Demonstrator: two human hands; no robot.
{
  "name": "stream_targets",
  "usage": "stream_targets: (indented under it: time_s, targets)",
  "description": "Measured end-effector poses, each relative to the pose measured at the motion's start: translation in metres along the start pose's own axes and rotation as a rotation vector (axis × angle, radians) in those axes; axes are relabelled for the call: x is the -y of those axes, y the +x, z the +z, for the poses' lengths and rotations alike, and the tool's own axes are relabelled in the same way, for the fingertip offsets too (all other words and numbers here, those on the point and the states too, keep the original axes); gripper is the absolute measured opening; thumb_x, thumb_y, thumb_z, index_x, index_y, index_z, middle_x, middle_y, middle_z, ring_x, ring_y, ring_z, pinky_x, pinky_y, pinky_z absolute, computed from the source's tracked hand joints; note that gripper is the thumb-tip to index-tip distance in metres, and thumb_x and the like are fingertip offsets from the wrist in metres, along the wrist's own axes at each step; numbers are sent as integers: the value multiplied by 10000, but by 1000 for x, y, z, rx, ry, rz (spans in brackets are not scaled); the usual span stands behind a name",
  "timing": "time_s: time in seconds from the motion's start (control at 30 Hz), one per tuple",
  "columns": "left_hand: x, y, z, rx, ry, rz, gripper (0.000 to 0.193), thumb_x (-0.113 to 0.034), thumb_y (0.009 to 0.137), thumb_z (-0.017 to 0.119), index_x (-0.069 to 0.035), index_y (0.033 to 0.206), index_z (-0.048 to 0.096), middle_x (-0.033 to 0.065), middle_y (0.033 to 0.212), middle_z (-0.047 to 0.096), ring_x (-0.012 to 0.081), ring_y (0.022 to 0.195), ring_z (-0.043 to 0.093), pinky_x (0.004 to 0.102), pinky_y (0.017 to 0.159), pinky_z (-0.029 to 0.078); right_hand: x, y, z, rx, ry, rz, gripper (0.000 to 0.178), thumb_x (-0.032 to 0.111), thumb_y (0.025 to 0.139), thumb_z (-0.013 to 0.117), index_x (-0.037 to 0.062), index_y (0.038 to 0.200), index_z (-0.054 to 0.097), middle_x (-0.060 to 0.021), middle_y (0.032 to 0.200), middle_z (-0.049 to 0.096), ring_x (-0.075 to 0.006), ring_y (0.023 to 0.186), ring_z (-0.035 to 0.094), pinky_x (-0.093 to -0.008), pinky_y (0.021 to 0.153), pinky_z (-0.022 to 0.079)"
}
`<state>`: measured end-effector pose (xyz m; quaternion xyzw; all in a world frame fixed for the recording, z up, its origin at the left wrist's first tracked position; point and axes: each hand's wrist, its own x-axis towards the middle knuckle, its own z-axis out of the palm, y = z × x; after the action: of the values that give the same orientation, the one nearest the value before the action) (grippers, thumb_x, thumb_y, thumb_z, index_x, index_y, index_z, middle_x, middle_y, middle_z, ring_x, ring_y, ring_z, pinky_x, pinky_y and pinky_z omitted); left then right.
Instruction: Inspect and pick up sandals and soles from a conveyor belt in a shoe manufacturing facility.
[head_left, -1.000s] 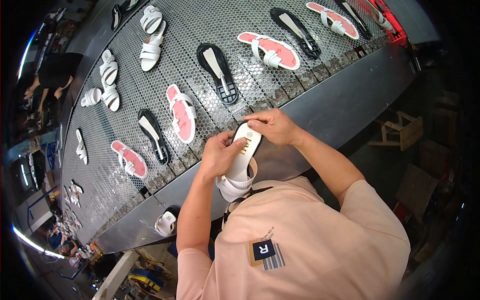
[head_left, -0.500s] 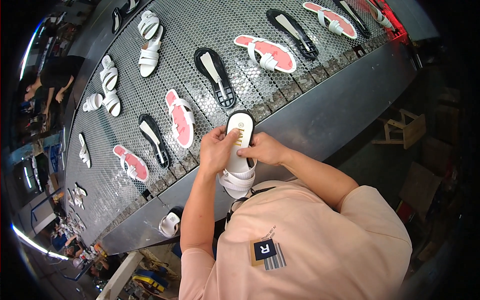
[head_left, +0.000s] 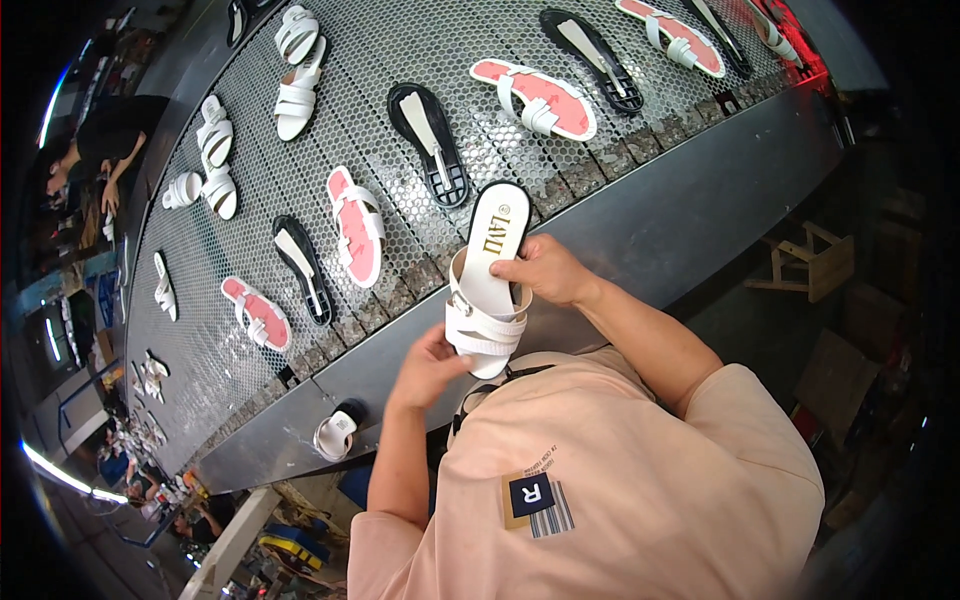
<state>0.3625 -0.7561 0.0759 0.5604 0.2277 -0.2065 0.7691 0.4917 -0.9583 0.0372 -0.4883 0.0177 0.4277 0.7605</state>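
A white sandal with crossed straps, a small buckle and a black sole edge is in front of my chest, its heel toward the mesh surface. My right hand grips its side near the middle, thumb on the insole and fingers underneath. At the toe end, my left hand holds the sandal, thumb at the tip and fingers by the straps. Just beyond lie a black sole with a pale strip and a white upper with a pink underside.
The metal mesh conveyor carries several more soles, pink-bottomed uppers and finished white sandals. Its smooth steel side runs in front of me. One white sandal rests lower left. A wooden stool stands at right; a person is at far left.
My left hand has moved from the heel down to the toe. The sandal has shifted slightly up and right, tilting its heel rightward, with my right hand still on it. Items on the conveyor have shifted slightly.
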Motion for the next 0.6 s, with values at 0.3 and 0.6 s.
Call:
stream_targets:
  time_s: [0.3, 0.6]
  targets:
    - [3, 14, 50, -356, -137, -61, 174, 17, 826, 624, 8, 999, 632, 56, 925, 666, 121, 800, 626, 271, 721, 512, 17, -1, -2, 13, 44, -5, 237, 71, 881, 609, -27, 1094, 632, -91, 1047, 663, -145, 926, 625, -276, 823, 500]
    - [7, 28, 61, -324, -313, -63, 196, 19, 842, 606, 16, 1038, 610, 90, 963, 666, 158, 832, 645, 294, 740, 526, -6, -23, -25, 127, 370, 76, 333, 258, 942, 526, 27, 1180, 545, -61, 1026, 634, -117, 914, 605, -274, 784, 497]
